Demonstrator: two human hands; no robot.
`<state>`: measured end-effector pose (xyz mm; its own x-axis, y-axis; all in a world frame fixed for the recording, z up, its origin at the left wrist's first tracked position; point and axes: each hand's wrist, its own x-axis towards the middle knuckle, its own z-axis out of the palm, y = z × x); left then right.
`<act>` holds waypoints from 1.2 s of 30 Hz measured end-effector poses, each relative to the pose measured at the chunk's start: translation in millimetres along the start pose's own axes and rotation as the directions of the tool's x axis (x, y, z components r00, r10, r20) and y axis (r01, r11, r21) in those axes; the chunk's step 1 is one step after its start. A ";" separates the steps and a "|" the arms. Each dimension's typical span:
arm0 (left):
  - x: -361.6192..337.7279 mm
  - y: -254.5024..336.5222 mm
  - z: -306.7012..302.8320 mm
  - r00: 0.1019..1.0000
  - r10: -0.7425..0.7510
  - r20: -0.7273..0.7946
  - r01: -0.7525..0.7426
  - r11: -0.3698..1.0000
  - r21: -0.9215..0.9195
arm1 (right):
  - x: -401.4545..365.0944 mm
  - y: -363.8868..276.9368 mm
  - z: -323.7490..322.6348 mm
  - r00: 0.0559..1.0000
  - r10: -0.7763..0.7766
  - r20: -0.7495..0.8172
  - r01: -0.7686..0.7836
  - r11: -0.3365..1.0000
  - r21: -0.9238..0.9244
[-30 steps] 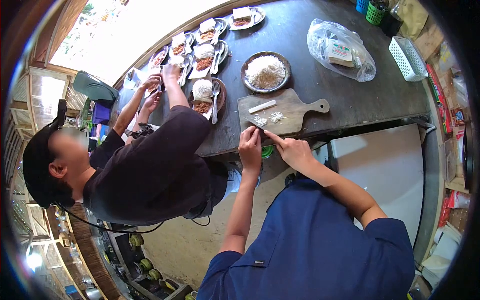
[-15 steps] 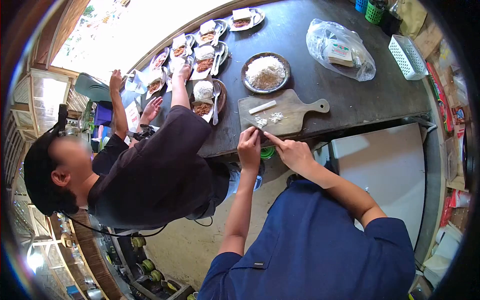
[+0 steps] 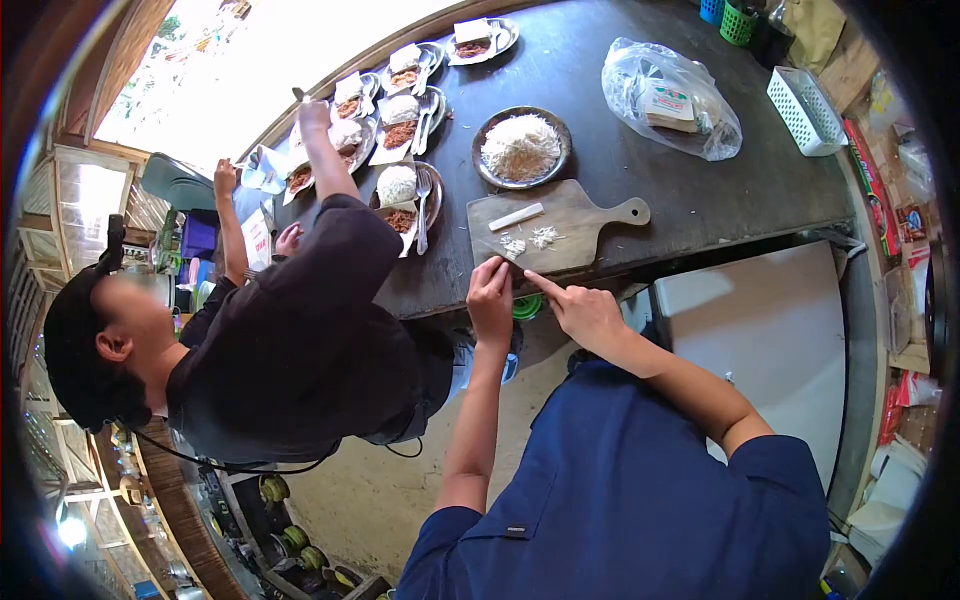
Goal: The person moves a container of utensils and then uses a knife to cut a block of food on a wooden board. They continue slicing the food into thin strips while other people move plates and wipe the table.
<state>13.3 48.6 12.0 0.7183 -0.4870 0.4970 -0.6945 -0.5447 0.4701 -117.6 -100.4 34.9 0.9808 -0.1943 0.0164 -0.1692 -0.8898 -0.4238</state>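
At the near edge of a wooden cutting board [image 3: 580, 225], my left hand [image 3: 490, 308] has its thumb and fingers pinched together. My right hand [image 3: 590, 318] is beside it, index finger stretched toward the left fingertips and the other fingers curled. A thin dark sliver shows between the two hands, too small to name. On the board lie a pale white stick [image 3: 516, 217] and two little heaps of white shreds, one heap [image 3: 512, 246] close to my left fingertips and another heap [image 3: 543, 237] to its right. Behind the board stands a round dish [image 3: 481, 165] piled with white shreds [image 3: 522, 147].
A co-worker in black [image 3: 300, 330] reaches over several plates of rice and brown shredded food [image 3: 398, 134] on the left. A clear plastic bag [image 3: 718, 140] and a white basket [image 3: 806, 112] occupy the right of the dark table [image 3: 690, 205]. Below it stands a white lid [image 3: 755, 330].
The co-worker's raised hand has moved left and up over the plates and now shows a spoon-like thing. My hands keep nearly the same pose; the view has shifted slightly.
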 end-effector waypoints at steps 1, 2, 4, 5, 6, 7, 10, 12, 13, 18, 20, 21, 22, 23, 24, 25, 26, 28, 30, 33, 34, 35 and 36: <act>-0.5 2.3 1.6 1.000 -0.006 -0.001 0.006 1.000 0.000 | 0.1 2.9 2.3 1.000 -0.010 -0.016 0.011 1.000 0.013; -1.0 4.1 2.9 1.000 -0.004 0.002 0.004 1.000 -0.006 | 0.4 5.2 4.8 0.999 -0.020 -0.033 0.021 0.999 0.028; -1.7 4.5 0.5 1.000 -0.012 0.024 0.012 1.000 -0.010 | 8.5 5.5 9.1 0.998 -0.025 -0.055 0.027 0.999 0.044; -1.7 4.8 -0.6 1.000 -0.008 0.027 0.008 1.000 -0.005 | 11.5 3.9 11.6 0.996 -0.035 -0.079 0.040 0.997 0.060; -2.4 5.6 -0.2 1.000 0.005 0.019 -0.005 1.000 0.019 | 10.9 0.4 8.3 0.996 -0.032 -0.082 0.038 0.997 0.067; -1.8 5.5 -0.1 1.000 0.020 0.010 -0.020 0.999 0.041 | 9.9 -1.5 3.9 0.997 -0.024 -0.077 0.030 0.996 0.079; -0.4 1.9 -0.3 0.998 0.055 0.034 -0.057 0.997 0.058 | 2.1 -2.7 -2.1 0.999 -0.007 -0.053 0.010 0.998 0.064; -1.7 0.7 1.0 0.998 0.049 0.033 -0.051 0.997 0.057 | -2.7 -0.4 -1.3 1.000 0.001 -0.023 0.000 0.999 0.039; -1.7 0.6 2.1 0.998 0.047 0.030 -0.049 0.997 0.059 | -2.1 1.9 1.2 0.999 -0.005 -0.042 0.007 0.999 0.039; -1.1 0.6 0.5 0.999 0.029 0.031 -0.031 0.998 0.050 | 12.1 0.2 6.5 0.994 -0.035 -0.108 0.048 0.992 0.115; 0.8 -1.2 -0.9 0.999 0.033 0.021 -0.034 0.998 0.046 | 10.9 -1.7 1.0 0.995 -0.040 -0.086 0.044 0.998 0.044; 0.8 -1.2 -0.9 0.999 0.032 0.024 -0.033 0.998 0.046 | 7.8 -2.2 -0.6 0.995 -0.044 -0.085 0.048 0.998 0.044; -0.4 -0.7 -0.9 0.999 0.029 0.030 -0.030 0.999 0.043 | 2.5 -2.7 -2.0 0.997 -0.030 -0.065 0.033 0.999 0.036; -1.0 -0.6 -1.3 0.999 0.025 0.030 -0.027 0.999 0.041 | -0.3 -2.4 -2.8 0.999 -0.014 -0.045 0.015 1.000 0.027; -0.3 0.5 -1.8 0.999 0.017 0.031 -0.018 0.999 0.040 | 0.4 -0.7 -2.5 0.999 -0.012 -0.044 0.013 1.000 0.024; 0.0 2.7 -1.6 0.999 0.009 0.035 -0.011 0.999 0.037 | 1.4 1.1 -0.7 0.999 -0.019 -0.051 0.019 1.000 0.009; 0.0 5.0 -0.7 0.999 0.010 0.038 -0.012 0.999 0.033 | 2.6 2.6 1.5 0.998 -0.025 -0.059 0.024 1.000 -0.006; -2.1 6.0 -0.4 1.000 0.000 0.011 0.000 0.999 0.042 | 10.0 3.6 9.5 0.996 -0.031 -0.079 0.034 0.999 0.028; -2.8 6.6 0.2 1.000 -0.005 0.009 0.004 0.999 0.043 | 13.3 1.7 10.0 0.993 -0.047 -0.104 0.054 0.996 0.064; -1.4 2.6 -1.1 1.000 -0.013 0.010 0.012 0.999 0.039 | 4.8 -0.7 1.6 0.999 -0.032 -0.034 0.033 0.999 0.027; -1.9 2.2 -0.5 1.000 -0.014 0.016 0.014 0.999 0.033 | 0.2 -0.6 0.7 1.000 -0.024 -0.019 0.025 0.999 0.022; -2.4 2.1 0.4 1.000 -0.016 0.017 0.016 0.999 0.029 | -2.7 0.8 0.0 1.000 -0.015 -0.004 0.015 1.000 0.013; -2.2 2.3 0.6 1.000 -0.020 0.011 0.020 1.000 0.019 | -2.7 3.1 1.2 1.000 -0.012 -0.002 0.012 1.000 0.009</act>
<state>10.1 48.0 11.6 0.7324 -0.4833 0.4797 -0.6793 -0.5673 0.4655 -120.6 -102.1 32.5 0.9826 -0.1840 0.0235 -0.1560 -0.8883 -0.4319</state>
